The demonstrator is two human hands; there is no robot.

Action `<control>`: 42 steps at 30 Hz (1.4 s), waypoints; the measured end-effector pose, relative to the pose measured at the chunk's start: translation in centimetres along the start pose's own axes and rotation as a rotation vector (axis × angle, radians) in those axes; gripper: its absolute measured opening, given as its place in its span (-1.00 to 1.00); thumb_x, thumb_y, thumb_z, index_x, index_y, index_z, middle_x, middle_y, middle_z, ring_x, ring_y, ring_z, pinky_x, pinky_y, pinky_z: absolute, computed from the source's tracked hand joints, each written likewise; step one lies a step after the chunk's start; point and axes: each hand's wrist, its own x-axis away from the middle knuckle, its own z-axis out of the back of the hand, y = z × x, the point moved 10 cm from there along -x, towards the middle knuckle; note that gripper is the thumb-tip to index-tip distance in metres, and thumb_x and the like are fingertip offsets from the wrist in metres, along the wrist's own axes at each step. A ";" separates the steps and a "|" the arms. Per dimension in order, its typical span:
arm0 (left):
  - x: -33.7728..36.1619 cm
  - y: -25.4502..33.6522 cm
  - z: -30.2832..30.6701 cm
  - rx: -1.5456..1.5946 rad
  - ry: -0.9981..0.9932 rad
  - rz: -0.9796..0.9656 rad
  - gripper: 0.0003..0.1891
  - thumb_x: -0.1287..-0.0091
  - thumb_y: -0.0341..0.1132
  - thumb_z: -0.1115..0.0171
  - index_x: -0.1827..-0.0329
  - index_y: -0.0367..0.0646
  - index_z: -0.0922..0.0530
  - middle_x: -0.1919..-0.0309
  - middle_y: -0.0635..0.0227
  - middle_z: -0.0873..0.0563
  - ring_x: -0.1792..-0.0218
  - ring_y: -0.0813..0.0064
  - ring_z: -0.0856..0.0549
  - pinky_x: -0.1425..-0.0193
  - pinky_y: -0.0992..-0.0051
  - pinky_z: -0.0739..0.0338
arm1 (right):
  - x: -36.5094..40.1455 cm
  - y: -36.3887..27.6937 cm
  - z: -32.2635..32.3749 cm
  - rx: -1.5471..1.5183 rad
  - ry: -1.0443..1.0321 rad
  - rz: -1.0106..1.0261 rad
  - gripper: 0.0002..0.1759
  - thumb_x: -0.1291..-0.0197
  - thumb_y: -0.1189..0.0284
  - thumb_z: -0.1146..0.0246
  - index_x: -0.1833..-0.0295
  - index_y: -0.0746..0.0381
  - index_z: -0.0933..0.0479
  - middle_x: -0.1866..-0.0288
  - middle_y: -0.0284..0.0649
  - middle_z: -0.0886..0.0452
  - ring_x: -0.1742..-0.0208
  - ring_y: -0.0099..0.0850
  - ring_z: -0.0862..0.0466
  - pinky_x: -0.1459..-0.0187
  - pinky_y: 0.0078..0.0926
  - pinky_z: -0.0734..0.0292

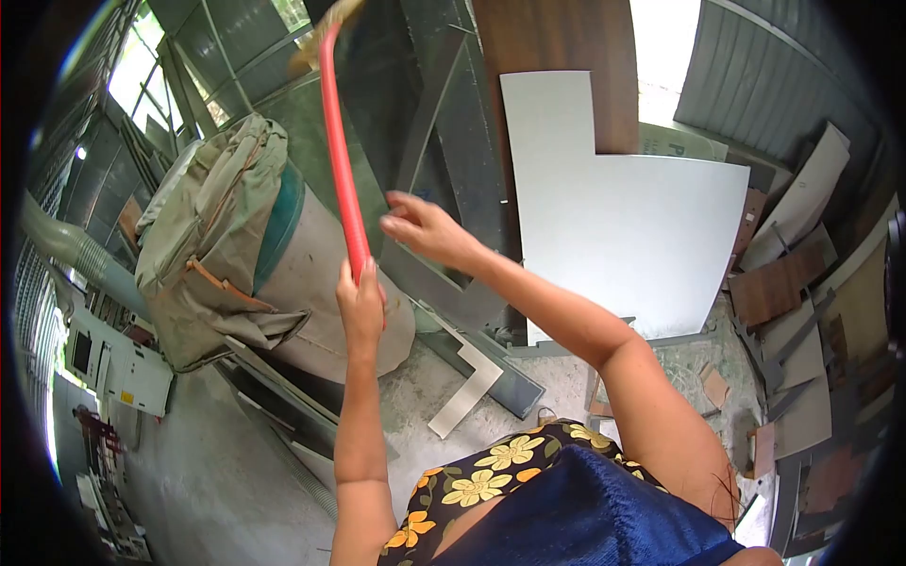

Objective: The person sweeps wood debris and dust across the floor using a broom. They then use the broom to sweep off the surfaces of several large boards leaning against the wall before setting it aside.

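My left hand (360, 307) is wrapped round the lower end of a long red handle (342, 160), which looks like a broom's. The broom points up and away from me, and its tan, bristly-looking head (324, 33) is blurred and partly cut off at the top edge. To the right of the handle, my right hand (422, 229) is in the air, apart from it. Its fingers are loosely bent and hold nothing I can see. Behind my left hand stands a large round grey bin-like drum (326, 274), with a crumpled olive cloth cover (208, 226) over its left part.
A big white cut panel (623, 236) leans against a brown board (566, 42) ahead. An L-shaped strip (469, 387) and scraps lie on the concrete floor (217, 481). Several offcuts (793, 283) are stacked at right. A ribbed hose (90, 259) and a white machine (118, 363) are at left.
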 end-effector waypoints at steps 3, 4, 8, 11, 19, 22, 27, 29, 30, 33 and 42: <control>-3.5 6.2 -4.8 -0.078 -0.041 -0.192 -0.67 -0.34 -0.15 0.02 0.07 -0.27 -0.40 0.59 0.32 -0.48 0.66 0.56 -0.45 0.58 0.53 -0.31 | -5.0 -5.7 3.3 0.084 0.186 0.109 -0.21 -0.14 0.14 -0.19 -0.29 0.42 -0.05 0.08 -0.04 -0.53 0.07 -0.41 -0.54 0.05 -0.51 -0.43; -4.7 8.2 -6.5 -0.158 -0.025 -0.309 -0.64 -0.35 -0.14 0.04 0.02 -0.27 -0.40 0.54 0.29 -0.52 0.64 0.53 -0.49 0.57 0.52 -0.32 | -5.9 -8.8 5.1 0.196 0.307 0.279 -0.38 -0.14 0.26 -0.17 -0.20 0.35 -0.11 0.23 -0.06 -0.53 0.19 -0.36 -0.59 0.16 -0.47 -0.48; -7.9 13.2 -13.3 -0.329 -0.088 -0.354 -0.50 -0.28 -0.04 0.02 -0.14 -0.23 -0.32 0.13 -0.15 -0.56 0.06 -0.14 -0.52 0.07 0.17 -0.41 | -8.6 -10.2 13.9 -0.173 0.464 0.225 -0.48 -0.10 0.60 -0.06 -0.16 0.29 -0.02 0.36 -0.09 -0.43 0.54 -0.38 -0.58 0.65 -0.42 -0.57; -6.0 11.0 -19.3 -0.516 -0.262 -0.165 -0.47 -0.29 -0.09 0.11 -0.23 -0.25 -0.22 0.11 -0.27 -0.52 0.03 -0.17 -0.50 -0.05 0.13 -0.41 | -3.8 -6.8 20.2 0.024 0.644 0.211 -0.56 -0.08 0.48 -0.11 -0.08 0.27 -0.16 0.35 -0.13 -0.44 0.49 -0.43 -0.54 0.52 -0.41 -0.54; 13.4 -8.0 -23.9 -0.445 -0.906 -0.014 -0.51 -0.20 -0.18 -0.06 -0.19 -0.16 -0.29 0.24 -0.13 -0.60 0.13 -0.07 -0.58 0.05 0.20 -0.46 | 25.5 16.0 16.0 -0.243 1.045 -0.317 -0.44 -0.08 0.56 -0.04 -0.21 0.29 -0.04 0.33 -0.20 -0.37 0.48 -0.49 -0.50 0.50 -0.54 -0.49; 15.9 -6.4 -22.6 -0.317 -0.886 0.005 -0.57 -0.19 -0.22 -0.11 -0.11 -0.16 -0.38 0.27 -0.06 -0.61 0.16 0.01 -0.61 0.11 0.29 -0.48 | 26.9 11.5 14.5 -0.248 1.042 -0.206 -0.49 -0.10 0.55 -0.06 -0.16 0.27 -0.05 0.40 -0.24 -0.35 0.51 -0.51 -0.49 0.54 -0.55 -0.52; 15.9 -0.3 -20.7 -0.258 -0.778 -0.160 -0.59 -0.22 -0.27 -0.07 -0.12 -0.20 -0.34 0.31 -0.07 -0.62 0.22 -0.04 -0.62 0.17 0.24 -0.49 | 24.6 3.4 14.5 -0.100 0.965 -0.051 -0.42 -0.17 0.56 -0.01 -0.27 0.23 0.04 0.53 -0.30 -0.36 0.61 -0.56 -0.48 0.58 -0.58 -0.57; 16.6 -0.4 -20.9 -0.282 -0.759 -0.153 -0.58 -0.23 -0.27 -0.05 -0.15 -0.19 -0.31 0.31 -0.10 -0.62 0.22 -0.08 -0.60 0.16 0.20 -0.49 | 24.6 1.7 14.1 -0.125 0.927 -0.068 -0.35 -0.17 0.57 -0.01 -0.33 0.21 0.10 0.53 -0.30 -0.37 0.62 -0.55 -0.48 0.58 -0.57 -0.57; 17.2 -0.9 -21.3 -0.306 -0.767 -0.121 -0.57 -0.24 -0.27 -0.04 -0.16 -0.18 -0.29 0.31 -0.12 -0.61 0.22 -0.10 -0.60 0.16 0.17 -0.48 | 24.8 2.2 14.3 -0.142 0.906 -0.053 -0.29 -0.17 0.56 -0.04 -0.37 0.18 0.16 0.52 -0.29 -0.38 0.63 -0.54 -0.49 0.59 -0.57 -0.56; 19.6 -4.2 -22.7 -0.348 -0.797 -0.040 -0.52 -0.24 -0.21 -0.02 -0.20 -0.17 -0.22 0.32 -0.20 -0.60 0.23 -0.15 -0.59 0.13 0.09 -0.47 | 27.0 6.1 14.5 -0.113 0.891 -0.133 -0.28 -0.17 0.55 -0.06 -0.37 0.17 0.15 0.52 -0.30 -0.38 0.61 -0.53 -0.50 0.59 -0.56 -0.57; 22.6 -7.8 -17.1 -0.365 -0.888 0.001 -0.56 -0.21 -0.18 -0.09 -0.10 -0.23 -0.39 0.32 -0.05 -0.62 0.28 0.04 -0.63 0.21 0.29 -0.47 | 33.1 16.9 8.7 -0.578 0.929 -0.564 -0.75 -0.16 0.38 -0.12 0.18 0.25 -0.23 0.48 -0.23 -0.43 0.53 -0.37 -0.56 0.46 -0.34 -0.63</control>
